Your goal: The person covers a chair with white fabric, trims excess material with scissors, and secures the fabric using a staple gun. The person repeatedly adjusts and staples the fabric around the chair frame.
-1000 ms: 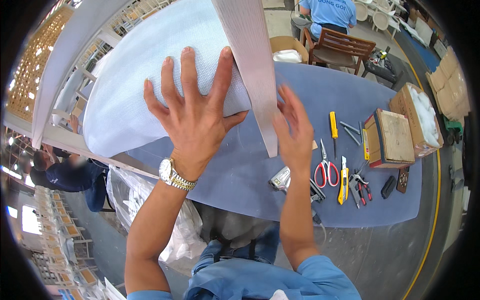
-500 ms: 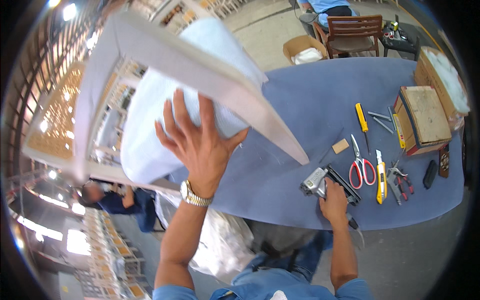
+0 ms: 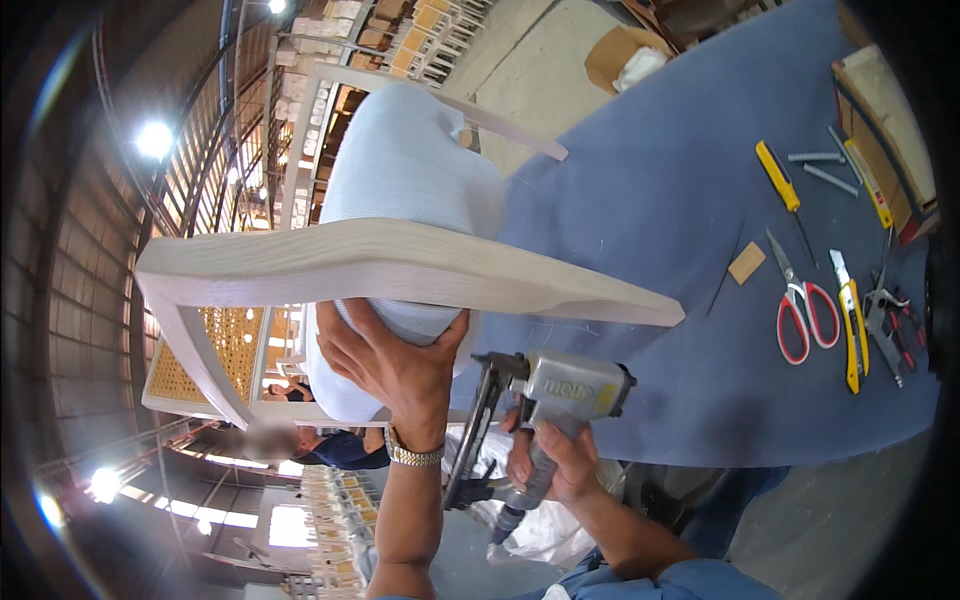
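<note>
A pale wooden chair [image 3: 420, 265] lies on its side on the blue-covered table, with a light blue fabric seat [image 3: 400, 160] and a woven cane back [image 3: 225, 345]. My left hand [image 3: 400, 365], with a watch at the wrist, grips the seat just below the near wooden arm and leg, thumb apart from the fingers. Some fingertips are hidden by the wood. In my right hand [image 3: 562, 460] is a silver pneumatic staple gun [image 3: 570, 385], raised in front of the table's near edge. Its nose is close to the seat but apart from it.
On the table [image 3: 660, 200] lie a yellow screwdriver [image 3: 778, 178], red-handled scissors [image 3: 800, 310], a yellow utility knife [image 3: 851, 325], pliers [image 3: 885, 320], staple strips [image 3: 830, 175] and a small tan block [image 3: 746, 263]. A cardboard box [image 3: 880, 140] stands at right. Another person [image 3: 345, 448] is beyond the chair.
My right hand has lifted the staple gun off the table and brought it left toward the seat. The chair has been turned, and my left hand's spread fingers have closed on the seat.
</note>
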The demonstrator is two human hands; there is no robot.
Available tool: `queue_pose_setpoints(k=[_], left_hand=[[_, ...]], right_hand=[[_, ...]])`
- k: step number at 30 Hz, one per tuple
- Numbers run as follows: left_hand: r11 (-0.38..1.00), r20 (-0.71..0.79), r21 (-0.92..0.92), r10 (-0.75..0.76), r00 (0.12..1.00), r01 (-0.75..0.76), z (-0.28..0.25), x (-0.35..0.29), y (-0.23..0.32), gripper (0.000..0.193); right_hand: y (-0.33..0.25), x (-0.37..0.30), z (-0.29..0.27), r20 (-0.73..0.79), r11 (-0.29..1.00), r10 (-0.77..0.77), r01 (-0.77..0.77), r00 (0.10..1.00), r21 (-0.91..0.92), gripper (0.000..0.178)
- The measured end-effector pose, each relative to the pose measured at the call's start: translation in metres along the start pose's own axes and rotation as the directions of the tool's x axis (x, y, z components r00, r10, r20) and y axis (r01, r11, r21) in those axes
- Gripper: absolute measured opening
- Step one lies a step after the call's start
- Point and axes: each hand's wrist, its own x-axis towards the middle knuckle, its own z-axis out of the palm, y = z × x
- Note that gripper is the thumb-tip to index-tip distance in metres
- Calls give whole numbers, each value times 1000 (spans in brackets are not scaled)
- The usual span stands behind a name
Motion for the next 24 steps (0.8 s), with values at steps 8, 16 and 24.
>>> queue_pose_setpoints(k=[8, 16, 24], left_hand=[[999, -4, 13, -43, 999, 43, 1, -1, 7, 118], [996, -28, -26, -88, 996, 88, 4, -1, 5, 122], [995, -51, -59, -81, 995, 78, 3, 3, 9, 121]], right_hand=[[7, 25, 19, -100, 978, 29, -7, 995, 209, 46], [27, 30, 31, -100, 902, 23, 23, 995, 432, 39], [33, 33, 42, -85, 889, -20, 57, 996, 454, 42]])
